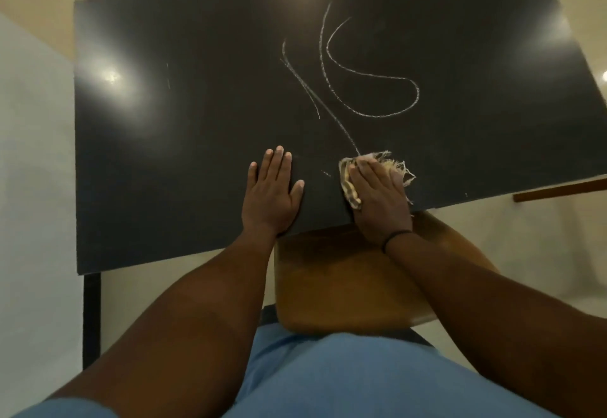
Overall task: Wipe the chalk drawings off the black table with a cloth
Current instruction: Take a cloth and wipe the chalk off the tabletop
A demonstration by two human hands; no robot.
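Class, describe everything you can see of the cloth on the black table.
The cloth is a small cream rag with faint stripes and frayed, stringy edges. It lies crumpled near the front edge of the black table, at the lower end of a chalk line. The right hand presses flat on it, hiding its middle.

The table (164,155) fills the upper frame; the chalk drawings (361,89) lie on it right of centre; my left hand (272,191) rests at its near edge, mid-frame; just right, my right hand (377,197) lies on the cloth (394,165) (touching the lowest line's end); a chair (345,279) sits below that edge.
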